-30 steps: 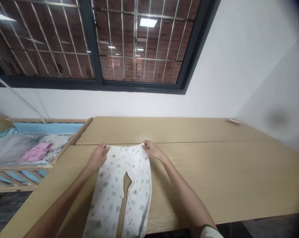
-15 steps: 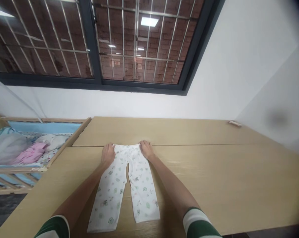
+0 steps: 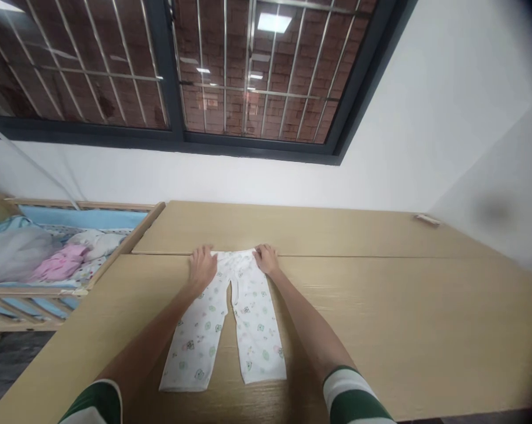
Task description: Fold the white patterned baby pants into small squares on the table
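Observation:
A small pair of white pants [image 3: 259, 330] with a green and grey print lies spread on the wooden tabletop, waistband away from me and legs toward me. At the left corner of the waistband, my left hand [image 3: 203, 270] has its fingers closed on the fabric. My right hand [image 3: 267, 260] pinches the opposite corner, thumb toward the cloth. Both corners are partly covered by my fingers. The two legs lie apart, with bare wood showing between them.
The pale wooden tabletop [image 3: 381, 318] has a seam running across it near the waistband. On the left stands a wooden crib [image 3: 146, 227] with a pink cloth [image 3: 60, 263] and bedding. A small whitish object [image 3: 426, 219] lies at the back right. Behind is a barred window [image 3: 266, 150].
The view has tilted and shifted slightly. The pants' hems lie a little farther from me, and my left hand has moved slightly right. Both hands stay at the waistband corners.

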`<state>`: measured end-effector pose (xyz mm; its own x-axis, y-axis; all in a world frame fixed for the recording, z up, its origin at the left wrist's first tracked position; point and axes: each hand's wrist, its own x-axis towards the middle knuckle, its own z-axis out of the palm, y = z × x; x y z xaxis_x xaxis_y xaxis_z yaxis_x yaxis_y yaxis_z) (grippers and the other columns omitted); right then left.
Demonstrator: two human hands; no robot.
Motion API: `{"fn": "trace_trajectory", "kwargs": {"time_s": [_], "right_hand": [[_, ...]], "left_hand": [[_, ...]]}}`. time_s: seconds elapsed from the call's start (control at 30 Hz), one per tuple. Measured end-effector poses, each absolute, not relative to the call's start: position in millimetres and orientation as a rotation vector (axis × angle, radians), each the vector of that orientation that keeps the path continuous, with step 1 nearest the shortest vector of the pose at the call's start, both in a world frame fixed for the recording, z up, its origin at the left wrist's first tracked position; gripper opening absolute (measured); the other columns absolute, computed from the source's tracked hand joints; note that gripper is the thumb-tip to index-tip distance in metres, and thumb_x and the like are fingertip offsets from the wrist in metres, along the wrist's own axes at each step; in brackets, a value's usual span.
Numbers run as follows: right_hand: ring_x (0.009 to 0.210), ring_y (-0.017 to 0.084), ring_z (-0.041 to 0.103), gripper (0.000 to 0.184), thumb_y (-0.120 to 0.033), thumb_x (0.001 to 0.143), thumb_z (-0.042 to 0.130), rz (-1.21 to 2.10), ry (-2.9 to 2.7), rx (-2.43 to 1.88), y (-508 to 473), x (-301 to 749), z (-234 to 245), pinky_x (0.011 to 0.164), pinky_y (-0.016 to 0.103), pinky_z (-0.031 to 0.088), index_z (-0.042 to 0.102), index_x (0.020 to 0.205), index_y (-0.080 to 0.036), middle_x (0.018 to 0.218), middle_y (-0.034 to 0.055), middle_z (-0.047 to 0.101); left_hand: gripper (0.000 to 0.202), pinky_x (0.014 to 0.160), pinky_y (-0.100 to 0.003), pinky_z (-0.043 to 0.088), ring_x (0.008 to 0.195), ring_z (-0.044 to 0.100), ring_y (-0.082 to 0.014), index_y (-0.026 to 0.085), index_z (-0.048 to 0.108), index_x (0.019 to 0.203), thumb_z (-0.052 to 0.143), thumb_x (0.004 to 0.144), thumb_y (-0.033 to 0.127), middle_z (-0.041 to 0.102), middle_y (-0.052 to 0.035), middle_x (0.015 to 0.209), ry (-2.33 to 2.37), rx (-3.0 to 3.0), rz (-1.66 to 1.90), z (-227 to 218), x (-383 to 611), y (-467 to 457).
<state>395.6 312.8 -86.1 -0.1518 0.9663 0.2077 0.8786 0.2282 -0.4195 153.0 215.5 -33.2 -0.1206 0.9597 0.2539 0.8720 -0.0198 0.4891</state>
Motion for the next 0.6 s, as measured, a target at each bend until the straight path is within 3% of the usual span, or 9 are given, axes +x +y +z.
{"fn": "trace_trajectory", "kwargs": {"time_s": [0.07, 0.13, 0.2, 0.3, 0.4, 0.47, 0.6], "right_hand": [[0.114, 0.025, 0.052, 0.025, -0.034, 0.099, 0.053, 0.315, -2.027, -1.686, 313.5, 396.0, -85.8, 0.100, 0.038, 0.030, 0.068, 0.111, -0.018, 0.117, 0.0108, 0.067], [0.113, 0.025, 0.053, 0.026, -0.037, 0.097, 0.054, 0.350, -1.973, -1.674, 313.7, 396.6, -85.1, 0.100, 0.038, 0.030, 0.069, 0.109, -0.019, 0.115, 0.0101, 0.068], [0.110, 0.024, 0.055, 0.027, -0.038, 0.094, 0.056, 0.383, -1.933, -1.656, 312.9, 397.4, -84.3, 0.100, 0.038, 0.031, 0.070, 0.107, -0.019, 0.108, 0.0084, 0.071], [0.101, 0.023, 0.059, 0.026, -0.037, 0.088, 0.061, 0.429, -1.900, -1.616, 310.5, 399.4, -83.4, 0.099, 0.039, 0.032, 0.070, 0.105, -0.020, 0.091, 0.0041, 0.072], [0.094, 0.023, 0.062, 0.026, -0.034, 0.084, 0.061, 0.469, -1.869, -1.579, 308.1, 401.5, -83.2, 0.099, 0.040, 0.034, 0.070, 0.104, -0.020, 0.080, 0.0013, 0.071], [0.091, 0.022, 0.064, 0.026, -0.031, 0.081, 0.061, 0.495, -1.840, -1.553, 306.8, 402.6, -83.5, 0.098, 0.041, 0.036, 0.070, 0.103, -0.019, 0.077, 0.0009, 0.070], [0.081, 0.020, 0.064, 0.027, -0.031, 0.076, 0.061, 0.575, -1.769, -1.486, 305.4, 403.1, -83.2, 0.091, 0.038, 0.043, 0.068, 0.099, -0.019, 0.073, -0.0002, 0.067]], "left_hand": [[0.029, 0.103, -0.044, 0.042, 0.115, 0.058, -0.0280, 0.020, 0.060, 0.117, 0.037, 0.102, 0.031, 0.064, -0.0125, 0.119, 1.891, 2.063, 0.782, -23.8, 179.0, 180.4], [0.030, 0.083, -0.033, 0.050, 0.086, 0.065, -0.0202, 0.026, 0.065, 0.098, 0.040, 0.102, 0.042, 0.070, -0.0027, 0.093, 1.603, 2.147, 0.655, -20.7, 209.3, 137.0], [0.042, 0.075, -0.037, 0.050, 0.075, 0.064, -0.0220, 0.025, 0.067, 0.092, 0.040, 0.100, 0.056, 0.069, -0.0040, 0.082, 1.256, 2.108, 0.399, -23.8, 239.5, 94.5], [0.055, 0.083, -0.051, 0.048, 0.085, 0.066, -0.0347, 0.021, 0.072, 0.087, 0.046, 0.089, 0.070, 0.070, -0.0158, 0.085, 1.231, 2.178, 0.136, -35.5, 276.4, 50.6], [0.059, 0.090, -0.061, 0.044, 0.099, 0.064, -0.0450, 0.017, 0.074, 0.101, 0.050, 0.083, 0.068, 0.070, -0.0257, 0.098, 1.320, 2.164, 0.041, -47.7, 297.9, 35.9], [0.054, 0.091, -0.062, 0.044, 0.102, 0.064, -0.0453, 0.018, 0.074, 0.107, 0.047, 0.085, 0.059, 0.069, -0.0264, 0.100, 1.330, 2.117, 0.031, -52.5, 303.4, 36.3], [0.038, 0.087, -0.061, 0.045, 0.098, 0.065, -0.0431, 0.026, 0.075, 0.097, 0.046, 0.085, 0.047, 0.069, -0.0224, 0.094, 1.293, 2.083, 0.054, -50.6, 297.7, 42.0]]}}
